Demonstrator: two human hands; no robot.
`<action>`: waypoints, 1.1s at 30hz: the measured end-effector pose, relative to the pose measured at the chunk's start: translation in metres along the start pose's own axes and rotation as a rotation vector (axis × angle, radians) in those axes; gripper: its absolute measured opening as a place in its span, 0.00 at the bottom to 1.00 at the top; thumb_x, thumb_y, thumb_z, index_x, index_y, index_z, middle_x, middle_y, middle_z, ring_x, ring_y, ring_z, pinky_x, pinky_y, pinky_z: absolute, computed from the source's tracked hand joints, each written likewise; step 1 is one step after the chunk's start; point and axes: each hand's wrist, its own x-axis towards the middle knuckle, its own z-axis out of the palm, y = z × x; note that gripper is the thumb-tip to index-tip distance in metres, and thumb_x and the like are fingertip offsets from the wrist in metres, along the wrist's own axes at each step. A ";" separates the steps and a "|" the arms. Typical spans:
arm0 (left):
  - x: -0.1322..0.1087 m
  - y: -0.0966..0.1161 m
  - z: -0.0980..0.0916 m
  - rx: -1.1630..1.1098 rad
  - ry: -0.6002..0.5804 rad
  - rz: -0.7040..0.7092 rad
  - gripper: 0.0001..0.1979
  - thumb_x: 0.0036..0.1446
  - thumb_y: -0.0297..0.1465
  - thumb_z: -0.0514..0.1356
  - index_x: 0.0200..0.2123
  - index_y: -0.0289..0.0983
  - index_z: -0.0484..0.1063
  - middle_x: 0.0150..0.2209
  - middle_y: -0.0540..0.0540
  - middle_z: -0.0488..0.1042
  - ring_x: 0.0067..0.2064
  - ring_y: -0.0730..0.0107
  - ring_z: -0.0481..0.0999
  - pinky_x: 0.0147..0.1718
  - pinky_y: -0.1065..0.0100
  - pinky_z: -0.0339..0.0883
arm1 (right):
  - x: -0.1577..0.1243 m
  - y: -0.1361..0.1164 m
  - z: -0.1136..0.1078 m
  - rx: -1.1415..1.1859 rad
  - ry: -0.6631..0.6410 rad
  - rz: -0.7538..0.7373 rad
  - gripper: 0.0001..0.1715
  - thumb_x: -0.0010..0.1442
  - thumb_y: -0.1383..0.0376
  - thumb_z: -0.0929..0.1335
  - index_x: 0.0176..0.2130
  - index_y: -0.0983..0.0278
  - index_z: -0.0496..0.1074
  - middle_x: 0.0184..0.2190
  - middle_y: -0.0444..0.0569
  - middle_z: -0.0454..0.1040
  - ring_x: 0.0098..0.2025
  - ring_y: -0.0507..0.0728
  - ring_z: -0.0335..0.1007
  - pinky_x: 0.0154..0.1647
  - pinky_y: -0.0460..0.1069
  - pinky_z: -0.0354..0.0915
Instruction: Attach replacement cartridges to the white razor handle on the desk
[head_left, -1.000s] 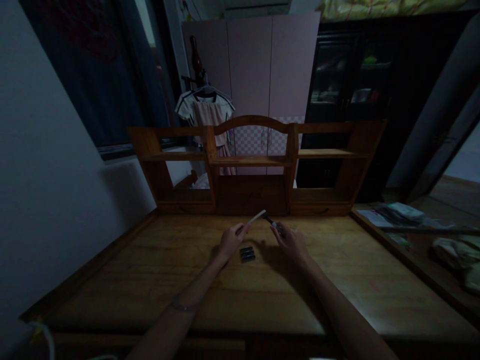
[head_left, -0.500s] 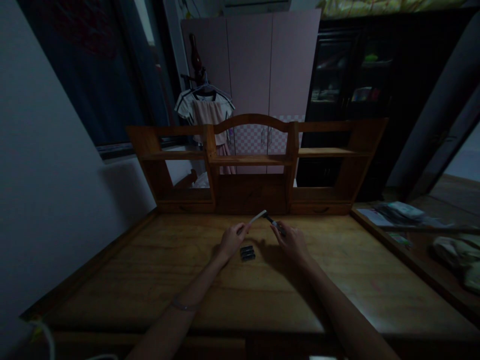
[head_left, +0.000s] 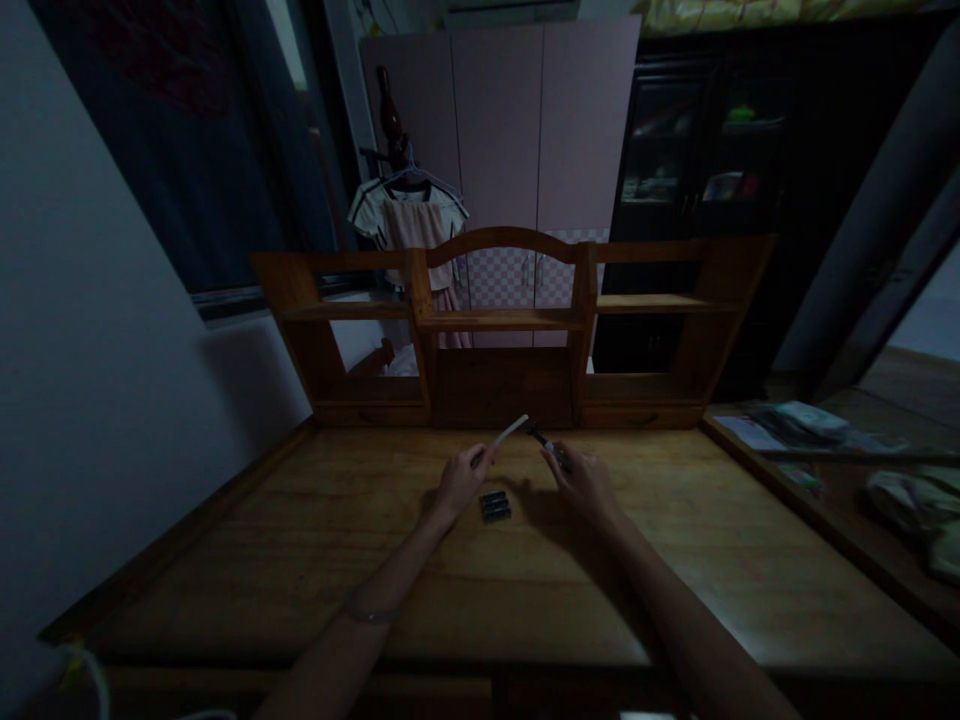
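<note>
- The pale strip (head_left: 512, 430), slim and light, is held up just in front of the middle bay of the shelf unit (head_left: 506, 321), its free end pointing toward that bay.
- The dark tool (head_left: 547, 444), with a small head and a narrow handle, slants in from the right before the same bay; its head is beside the strip's free end — too dim to say whether they touch.
- The left hand (head_left: 460, 482), in front of the shelf unit's middle, grasps the strip's near end between thumb and fingers; a thin bracelet (head_left: 369, 612) circles that forearm, farther from the shelf unit.
- The right hand (head_left: 585, 483), before the shelf unit's middle and right bays, is closed around the tool's handle.
- Three small dark pieces (head_left: 495, 506) lie side by side on the desk (head_left: 360, 570), between the wrists and farther from the shelf unit than the strip — what they are is hard to make out.
- Behind the shelf unit stand a pink wardrobe (head_left: 499, 130) and, to the right, a dark cabinet (head_left: 679, 195); clothes (head_left: 412, 225) hang behind its left half.
- Right of the shelf unit, beyond the desk's edge, lie papers (head_left: 735, 432) and rumpled cloth (head_left: 911, 510).
</note>
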 end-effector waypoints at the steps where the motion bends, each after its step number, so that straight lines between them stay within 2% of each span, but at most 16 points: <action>1: 0.000 0.000 0.000 -0.005 -0.008 0.010 0.23 0.61 0.46 0.48 0.29 0.37 0.72 0.26 0.50 0.72 0.29 0.71 0.71 0.29 0.72 0.57 | 0.000 0.000 0.000 0.003 -0.002 0.001 0.21 0.66 0.52 0.58 0.43 0.61 0.71 0.31 0.50 0.78 0.31 0.57 0.74 0.27 0.46 0.55; 9: 0.002 -0.002 0.001 0.022 0.009 -0.025 0.23 0.61 0.47 0.49 0.29 0.37 0.72 0.25 0.50 0.72 0.28 0.71 0.71 0.28 0.73 0.57 | 0.001 -0.003 -0.002 -0.005 -0.015 0.010 0.21 0.65 0.52 0.58 0.42 0.61 0.72 0.30 0.49 0.78 0.30 0.56 0.74 0.26 0.46 0.54; 14: 0.001 0.001 0.001 0.015 -0.019 0.011 0.23 0.61 0.47 0.48 0.29 0.37 0.72 0.26 0.49 0.74 0.29 0.70 0.72 0.29 0.73 0.58 | 0.000 -0.003 -0.001 0.001 -0.011 0.002 0.21 0.65 0.52 0.58 0.43 0.61 0.71 0.31 0.50 0.78 0.30 0.56 0.74 0.26 0.46 0.54; 19: 0.002 -0.002 0.000 0.050 0.011 -0.038 0.23 0.61 0.47 0.48 0.29 0.37 0.73 0.26 0.49 0.73 0.29 0.70 0.72 0.28 0.73 0.58 | 0.001 -0.002 -0.002 -0.004 -0.019 0.012 0.21 0.66 0.52 0.58 0.42 0.61 0.72 0.31 0.49 0.78 0.30 0.56 0.74 0.26 0.46 0.54; 24: 0.002 -0.004 0.001 0.050 -0.016 -0.009 0.22 0.61 0.46 0.48 0.29 0.38 0.73 0.27 0.49 0.74 0.29 0.70 0.72 0.28 0.73 0.57 | 0.001 -0.001 -0.002 0.009 -0.027 0.000 0.21 0.66 0.52 0.58 0.41 0.61 0.72 0.30 0.50 0.78 0.30 0.56 0.74 0.27 0.46 0.55; 29: 0.003 -0.005 -0.001 0.076 0.032 -0.068 0.23 0.60 0.47 0.48 0.28 0.37 0.73 0.24 0.49 0.72 0.27 0.70 0.70 0.25 0.73 0.54 | 0.000 -0.001 -0.001 0.004 -0.004 0.001 0.21 0.66 0.52 0.58 0.44 0.60 0.71 0.31 0.50 0.78 0.32 0.57 0.75 0.28 0.46 0.56; 33: 0.002 -0.002 -0.002 0.043 0.023 -0.019 0.22 0.61 0.46 0.48 0.28 0.37 0.72 0.24 0.50 0.71 0.27 0.71 0.69 0.25 0.73 0.54 | 0.000 -0.001 -0.001 0.001 -0.021 -0.007 0.21 0.66 0.52 0.58 0.43 0.61 0.71 0.30 0.49 0.78 0.31 0.56 0.74 0.28 0.46 0.55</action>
